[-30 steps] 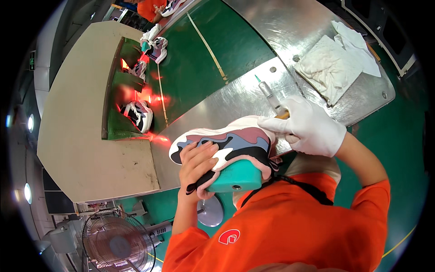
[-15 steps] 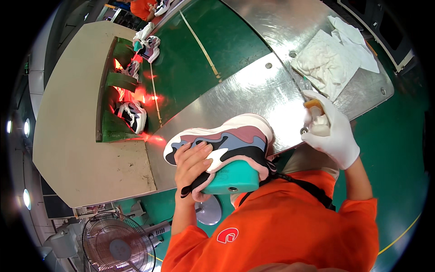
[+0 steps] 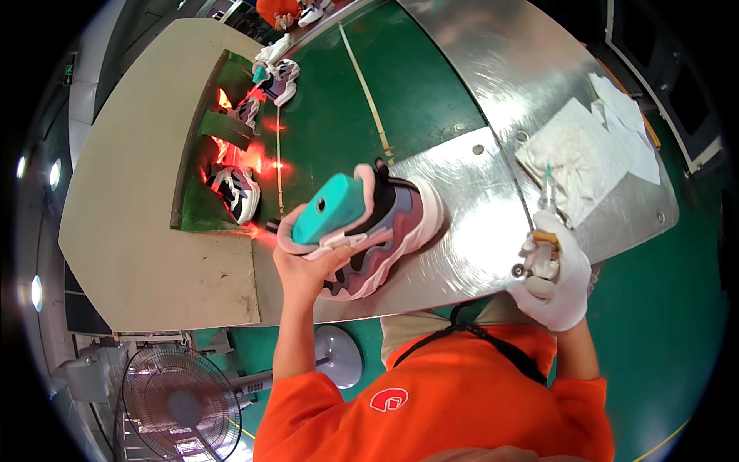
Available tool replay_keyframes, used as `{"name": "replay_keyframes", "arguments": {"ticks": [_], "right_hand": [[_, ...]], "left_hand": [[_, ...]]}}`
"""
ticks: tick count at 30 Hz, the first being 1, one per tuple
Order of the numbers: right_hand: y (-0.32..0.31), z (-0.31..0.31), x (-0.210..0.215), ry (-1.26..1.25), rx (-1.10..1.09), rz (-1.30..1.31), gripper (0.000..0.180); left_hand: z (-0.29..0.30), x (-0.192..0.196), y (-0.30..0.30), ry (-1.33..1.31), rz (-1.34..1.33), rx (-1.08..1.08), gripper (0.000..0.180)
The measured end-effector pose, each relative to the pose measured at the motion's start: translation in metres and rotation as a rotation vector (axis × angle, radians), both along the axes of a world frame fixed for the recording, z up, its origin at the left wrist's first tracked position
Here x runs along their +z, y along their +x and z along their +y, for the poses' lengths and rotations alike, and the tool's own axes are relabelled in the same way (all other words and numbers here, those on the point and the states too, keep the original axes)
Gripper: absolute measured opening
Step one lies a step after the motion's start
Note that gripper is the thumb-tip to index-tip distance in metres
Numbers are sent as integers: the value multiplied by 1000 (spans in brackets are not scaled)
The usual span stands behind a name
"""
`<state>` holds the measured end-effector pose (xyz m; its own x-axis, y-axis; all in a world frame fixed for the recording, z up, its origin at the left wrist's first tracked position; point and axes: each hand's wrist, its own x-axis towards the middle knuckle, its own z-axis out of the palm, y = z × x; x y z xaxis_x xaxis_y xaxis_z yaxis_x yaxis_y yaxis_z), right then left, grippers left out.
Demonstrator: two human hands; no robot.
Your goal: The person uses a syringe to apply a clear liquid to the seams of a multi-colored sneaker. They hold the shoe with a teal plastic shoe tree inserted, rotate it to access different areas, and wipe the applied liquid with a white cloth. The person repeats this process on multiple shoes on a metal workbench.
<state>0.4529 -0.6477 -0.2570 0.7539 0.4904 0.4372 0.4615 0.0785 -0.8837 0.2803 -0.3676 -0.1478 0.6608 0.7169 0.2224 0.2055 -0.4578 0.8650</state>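
Note:
A pink, blue and black sneaker (image 3: 398, 223) with a thick white sole is in my left hand (image 3: 303, 276). My fingers close round it near the collar and tongue. A green shoe last (image 3: 327, 212) fills its opening and faces up. I cannot tell whether the sole touches the metal table. My right hand (image 3: 558, 281), in a white glove, curls near the table edge. A slim clear tube with a green tip (image 3: 549, 187) sticks out beyond its fingers, over the cloth. An orange-brown patch (image 3: 546, 237) shows among the gloved fingers; its kind is unclear.
White cloths (image 3: 573, 150) lie on the metal table (image 3: 469, 223). To the left, shoes sit at a red-lit tunnel opening (image 3: 231, 154) on a green belt (image 3: 331, 100). Another person's orange sleeve (image 3: 277, 9) shows far off. A standing fan (image 3: 183, 404) is at lower left.
My left hand has turned the sneaker from its side so the opening and last now face up. My right hand is lower in the picture, and the head view has shifted.

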Motion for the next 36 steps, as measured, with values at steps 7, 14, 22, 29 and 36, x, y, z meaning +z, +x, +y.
{"name": "replay_keyframes", "arguments": {"ticks": [7, 14, 22, 29, 36], "right_hand": [[-2, -2, 15, 195, 172, 543, 76], [-8, 32, 10, 475, 619, 967, 96], [-2, 54, 3, 509, 708, 905, 77], [-5, 59, 2, 513, 707, 785, 75], [-5, 59, 4, 451, 653, 732, 81]], "left_hand": [[1, 3, 35, 11, 32, -49, 72], [-3, -10, 42, -28, -55, -48, 77], [-1, -17, 32, 22, -59, -18, 85], [1, -20, 31, 26, -74, -56, 85], [-2, -19, 33, 52, -49, -32, 85]]}}
